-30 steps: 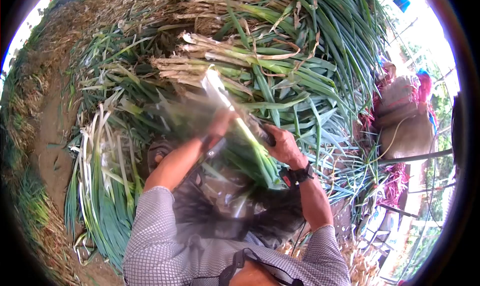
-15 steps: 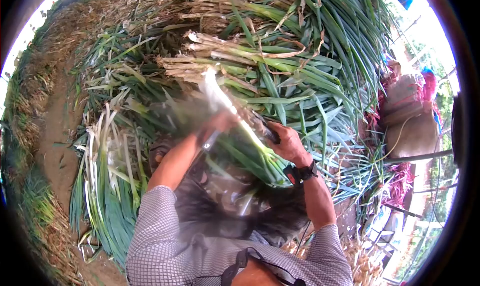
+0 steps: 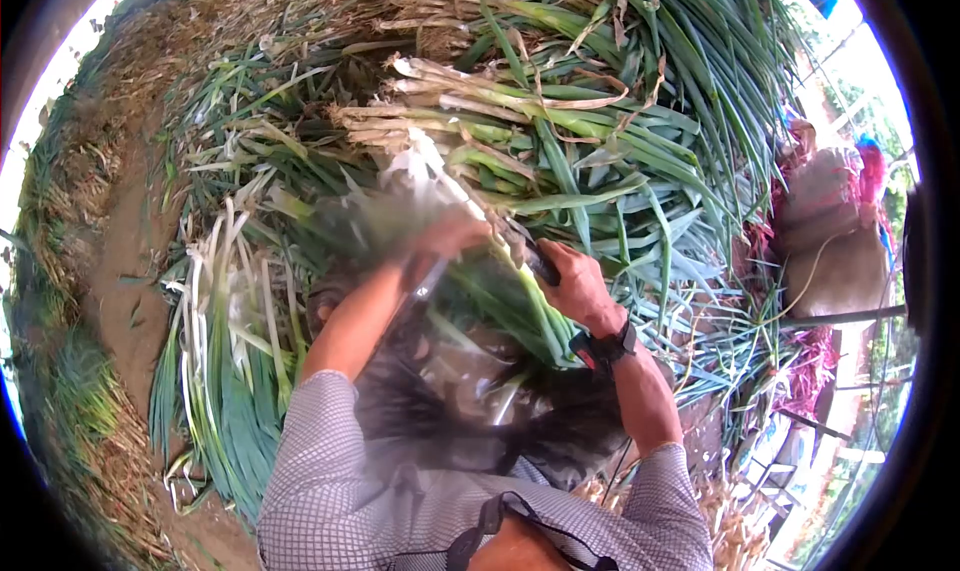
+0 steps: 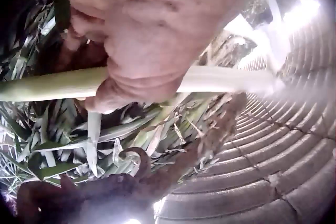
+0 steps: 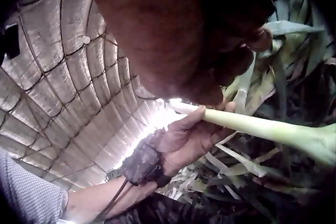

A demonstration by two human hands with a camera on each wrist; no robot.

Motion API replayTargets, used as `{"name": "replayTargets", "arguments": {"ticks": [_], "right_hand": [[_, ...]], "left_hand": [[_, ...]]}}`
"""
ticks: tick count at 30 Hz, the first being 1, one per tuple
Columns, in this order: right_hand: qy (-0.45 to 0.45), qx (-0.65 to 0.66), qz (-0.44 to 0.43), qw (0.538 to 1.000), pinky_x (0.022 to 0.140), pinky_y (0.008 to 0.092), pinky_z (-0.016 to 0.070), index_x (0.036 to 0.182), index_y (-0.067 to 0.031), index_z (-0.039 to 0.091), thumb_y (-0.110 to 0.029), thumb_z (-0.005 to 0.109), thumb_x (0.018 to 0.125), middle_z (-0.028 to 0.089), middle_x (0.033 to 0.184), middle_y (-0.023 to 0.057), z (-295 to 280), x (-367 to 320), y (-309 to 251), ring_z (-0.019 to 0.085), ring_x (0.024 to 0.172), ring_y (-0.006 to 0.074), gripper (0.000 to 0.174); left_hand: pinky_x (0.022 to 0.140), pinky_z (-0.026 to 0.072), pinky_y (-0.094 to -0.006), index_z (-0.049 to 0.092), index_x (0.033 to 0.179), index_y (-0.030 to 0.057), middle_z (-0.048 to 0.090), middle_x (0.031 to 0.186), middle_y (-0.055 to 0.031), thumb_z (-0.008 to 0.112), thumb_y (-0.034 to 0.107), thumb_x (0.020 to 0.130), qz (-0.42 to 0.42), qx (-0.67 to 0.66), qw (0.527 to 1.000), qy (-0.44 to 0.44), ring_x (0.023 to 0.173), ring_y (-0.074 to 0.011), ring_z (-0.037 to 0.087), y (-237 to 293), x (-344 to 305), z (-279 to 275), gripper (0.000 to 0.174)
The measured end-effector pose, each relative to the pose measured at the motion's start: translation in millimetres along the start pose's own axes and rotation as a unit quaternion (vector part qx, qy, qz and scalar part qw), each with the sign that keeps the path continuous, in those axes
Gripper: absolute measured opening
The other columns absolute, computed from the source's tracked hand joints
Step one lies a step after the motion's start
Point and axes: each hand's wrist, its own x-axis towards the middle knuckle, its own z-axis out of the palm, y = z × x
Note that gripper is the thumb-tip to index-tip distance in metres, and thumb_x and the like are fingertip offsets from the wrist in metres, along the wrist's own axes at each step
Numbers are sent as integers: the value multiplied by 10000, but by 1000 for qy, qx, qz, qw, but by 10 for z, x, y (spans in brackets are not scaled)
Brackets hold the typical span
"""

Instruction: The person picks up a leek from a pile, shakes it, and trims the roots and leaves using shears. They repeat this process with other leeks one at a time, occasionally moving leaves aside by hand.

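Observation:
My left hand (image 3: 447, 239) grips the pale shank of a large green onion (image 4: 215, 79), thumb and fingers curled round it in the left wrist view. A strip of white peel (image 3: 408, 169) hangs loose at the onion's pale end, and its green leaves (image 3: 540, 326) slope down toward my lap. Close by on the leaf side, my right hand (image 3: 582, 289) is curled round a dark handle-like piece (image 3: 540, 263), whose kind I cannot tell. The right wrist view shows the right hand mostly in shadow, above the left hand pinching the onion.
Unpeeled green onions with dry brown ends (image 3: 470, 96) lie heaped in front. White peeled onions (image 3: 225, 301) lie in a pile at the left. Cut leaves and trash strew the brown ground (image 3: 125, 291). Stuffed sacks (image 3: 830, 231) stand at the right beside a dark bar (image 3: 845, 316).
The head view has shifted slightly, so the surroundings sit further right. My left hand has slid a little along the onion toward the right hand, and more white peel hangs off its end.

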Motion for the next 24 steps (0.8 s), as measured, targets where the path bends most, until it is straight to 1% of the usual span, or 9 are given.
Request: {"name": "replayTargets", "arguments": {"ticks": [2, 8, 9, 12, 15, 16, 17, 21, 24], "right_hand": [[-21, 1, -1, 1000, 840, 439, 568, 1253, 11, 648, -104, 750, 794, 705, 1111, 212, -1, 46, 0, 692, 997, 403, 484], [7, 8, 26, 1000, 884, 422, 561, 1266, 6, 652, -108, 743, 797, 707, 1134, 235, 93, 58, 141, 695, 1023, 415, 491], [9, 15, 46, 999, 884, 420, 561, 1268, 8, 651, -110, 743, 793, 708, 1130, 235, 48, 74, 131, 698, 1020, 409, 498], [-6, 17, 50, 999, 872, 415, 564, 1274, -10, 659, -124, 756, 771, 720, 1094, 231, 89, 25, 360, 710, 993, 383, 524], [-57, -13, 81, 995, 846, 425, 566, 1267, -47, 677, -161, 772, 758, 726, 1044, 220, 117, -30, 456, 708, 942, 378, 530], [-63, -21, 99, 993, 842, 434, 564, 1274, -59, 673, -183, 772, 743, 725, 1030, 224, 120, -50, 475, 705, 933, 381, 555], [-60, -43, 97, 993, 840, 437, 563, 1276, -64, 673, -183, 765, 738, 725, 1022, 226, 139, -65, 535, 705, 931, 382, 558], [-47, -40, 89, 994, 766, 473, 553, 1131, -47, 711, -172, 719, 815, 715, 952, 227, 105, -1, 421, 692, 894, 415, 340], [-79, -56, 70, 993, 810, 476, 547, 1133, -34, 702, -166, 707, 809, 717, 1000, 239, 230, 20, 562, 687, 941, 419, 350]], "left_hand": [[849, 640, -361, 639, 1160, 34, 704, 1172, -113, 714, 163, 965, 153, 266, 951, -37, 1040, -230, 715, -102, 98, -122, 245], [882, 639, -415, 639, 1165, 39, 726, 1127, -127, 718, 223, 969, 25, -32, 996, 84, 967, -223, 730, 440, -189, 316, 280], [906, 631, -421, 640, 1170, 45, 733, 1120, -128, 716, 253, 971, 20, 17, 992, 125, 994, -228, 732, 568, -222, 323, 298], [803, 641, -366, 676, 1117, 68, 750, 1049, -93, 684, 274, 989, 131, -27, 961, 242, 915, -196, 740, 886, -233, 175, 243], [608, 555, -260, 720, 956, 105, 740, 859, -37, 631, 358, 1017, 313, 26, 879, 360, 743, -128, 700, 1511, -434, -272, 274], [596, 558, -278, 704, 955, 112, 731, 845, -51, 634, 361, 1014, 363, 82, 857, 357, 725, -147, 695, 1873, -636, -482, 265], [726, 562, -351, 646, 991, 77, 705, 852, -78, 665, 332, 1007, 386, 53, 850, 354, 768, -189, 693, 2209, -834, -742, 256], [635, 522, -299, 667, 867, 68, 679, 683, -62, 636, 364, 1025, 474, 338, 629, 514, 696, -158, 652, 4020, -2137, -932, 337], [712, 524, -343, 634, 1024, 69, 679, 844, -109, 627, 356, 1027, 477, 504, 438, 571, 810, -228, 658, 4904, -3150, -1231, 286]]}}
